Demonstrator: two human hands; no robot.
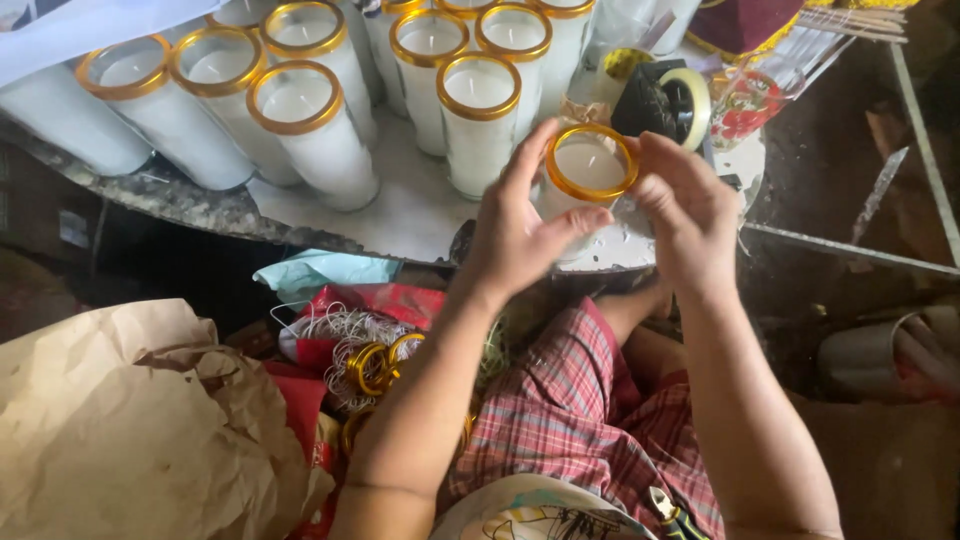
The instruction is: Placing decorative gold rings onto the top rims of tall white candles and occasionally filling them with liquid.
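left hand [515, 235] + right hand [685, 205] | grip candle jar [588, 170] (gold-rimmed)

White tabletop [400, 215] crowded with gold-rimmed candles [300, 130]

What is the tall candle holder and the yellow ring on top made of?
The candle holder looks like clear glass: see-through wall, white wax inside. The ring both hands hold seems to be shiny gold-coloured plastic or thin metal; the picture leaves that open.

Glossy, perhaps plastic gold ring [591, 162]
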